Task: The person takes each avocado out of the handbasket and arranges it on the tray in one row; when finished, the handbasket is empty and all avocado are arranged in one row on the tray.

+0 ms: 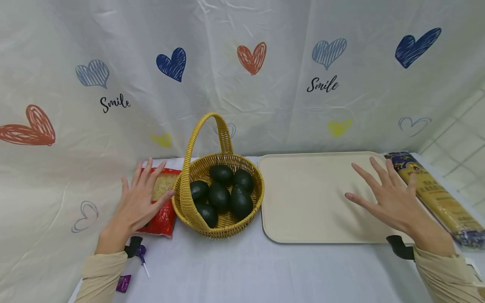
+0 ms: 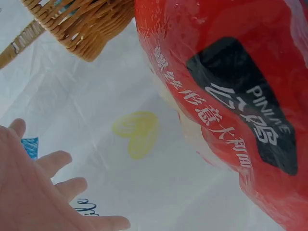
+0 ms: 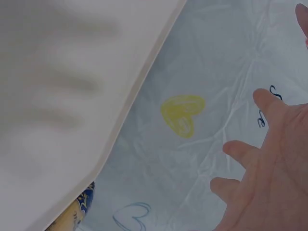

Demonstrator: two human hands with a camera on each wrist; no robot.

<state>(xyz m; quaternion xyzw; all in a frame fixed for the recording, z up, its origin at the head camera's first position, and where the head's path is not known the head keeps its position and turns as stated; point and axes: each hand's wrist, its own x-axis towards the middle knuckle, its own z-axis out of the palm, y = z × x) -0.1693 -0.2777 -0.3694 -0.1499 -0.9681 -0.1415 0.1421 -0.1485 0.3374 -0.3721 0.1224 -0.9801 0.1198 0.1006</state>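
Head view: wicker basket (image 1: pixel 221 198) with dark avocados (image 1: pixel 223 194) at centre of white-clothed tabletop (image 1: pixel 235 269). Left of basket, left hand (image 1: pixel 138 202) hovering over red packet (image 1: pixel 163 216), fingers spread, grip released, holding nothing. Right of basket, pale tray (image 1: pixel 303 198); right hand (image 1: pixel 394 200) spread flat above its far end, grip likewise released. Beyond tray, long yellow pasta packet (image 1: pixel 435 195) along tabletop edge. Both hands seemingly poised over nearest items, ready to lift either. Heart-printed curtain (image 1: pixel 242 63) behind basket.
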